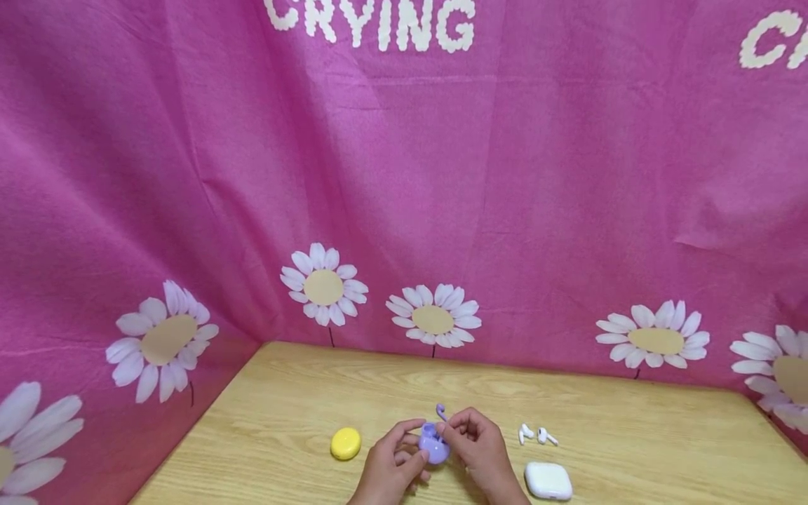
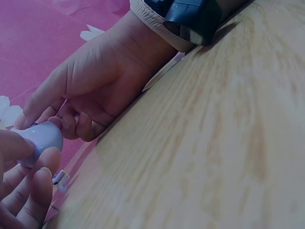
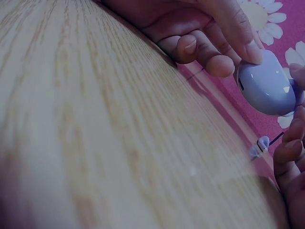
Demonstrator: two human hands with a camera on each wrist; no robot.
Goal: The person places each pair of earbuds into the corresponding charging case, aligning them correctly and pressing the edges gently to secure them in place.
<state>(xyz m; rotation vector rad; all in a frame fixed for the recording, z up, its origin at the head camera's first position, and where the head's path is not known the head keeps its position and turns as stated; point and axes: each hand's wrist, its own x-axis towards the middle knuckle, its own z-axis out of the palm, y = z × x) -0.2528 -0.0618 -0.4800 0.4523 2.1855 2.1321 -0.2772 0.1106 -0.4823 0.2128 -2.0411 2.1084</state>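
Observation:
A purple earbud case (image 1: 434, 450) is held up over the table between both hands, its lid raised. My left hand (image 1: 393, 461) grips the case by its left side, thumb at its lower front. My right hand (image 1: 482, 449) pinches a purple earbud (image 1: 440, 409) by its stem at the case's upper right, the bud's head sticking up past the fingertips. The case's smooth rounded underside (image 3: 268, 86) shows in the right wrist view. The left wrist view has the case (image 2: 46, 136) partly hidden behind fingers.
On the wooden table (image 1: 284, 400), a yellow round case (image 1: 345, 444) lies to the left. Right of the hands are two white earbuds, one (image 1: 525, 434) beside the other (image 1: 546, 437), and a white earbud case (image 1: 548, 481). A pink flowered cloth (image 1: 536, 210) hangs behind.

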